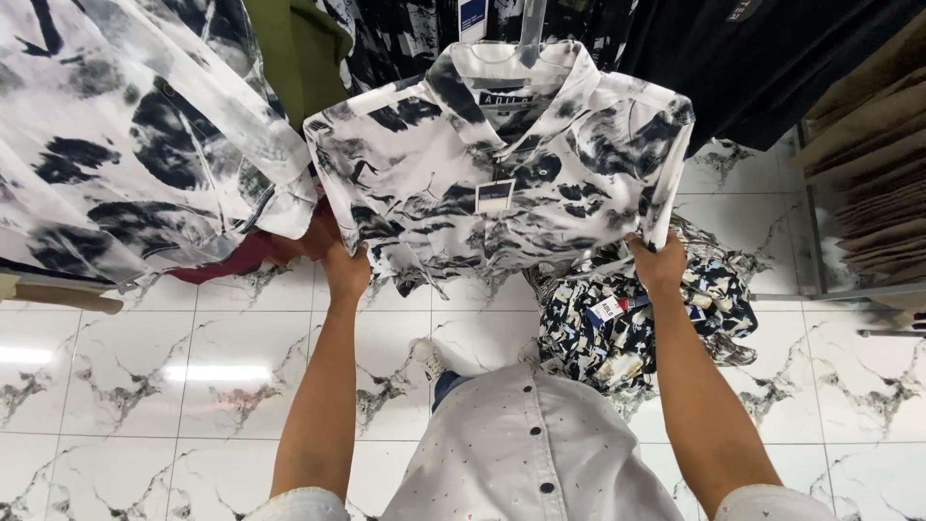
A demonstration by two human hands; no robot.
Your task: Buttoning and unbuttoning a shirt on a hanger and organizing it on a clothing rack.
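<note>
A white short-sleeved shirt [453, 164] with black and grey blotches hangs on a hanger in front of me, a small tag at its chest. My left hand [342, 268] grips its lower left hem. On the other side, my right hand [659, 260] holds the lower right edge, stretching the shirt flat between both arms.
A similar blotched shirt [125, 135] hangs at the left beside an olive garment [299, 53]. Black garments [762, 58] hang at the upper right. A dark floral shirt pile [627, 328] lies on the white marble floor [145, 376]. Brown shelving [868, 174] stands at the right.
</note>
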